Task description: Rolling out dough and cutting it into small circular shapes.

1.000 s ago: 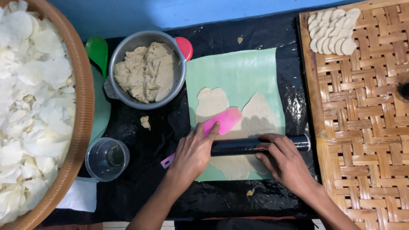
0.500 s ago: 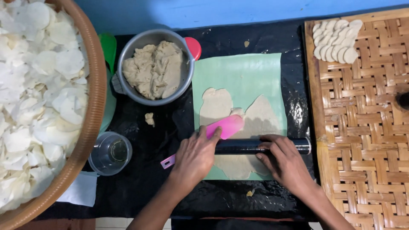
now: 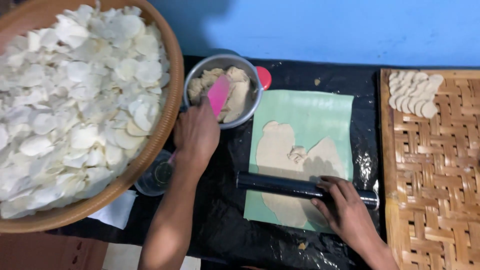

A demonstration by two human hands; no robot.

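Now the left hand [image 3: 196,134] grips a pink scraper [image 3: 218,95] over the dough pot [image 3: 223,90] at eleven o'clock, right hand [image 3: 345,210] flat, fingers open, on the black roller [image 3: 280,184].

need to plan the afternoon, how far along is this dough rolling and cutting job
Done: a big basket is heaped with white rounds, and a few cut rounds lie on the woven tray. In hand: the left hand holds a pink scraper at the dough pot; the right hand rests on the rolling pin over flattened dough. Left: the dough in the pot.
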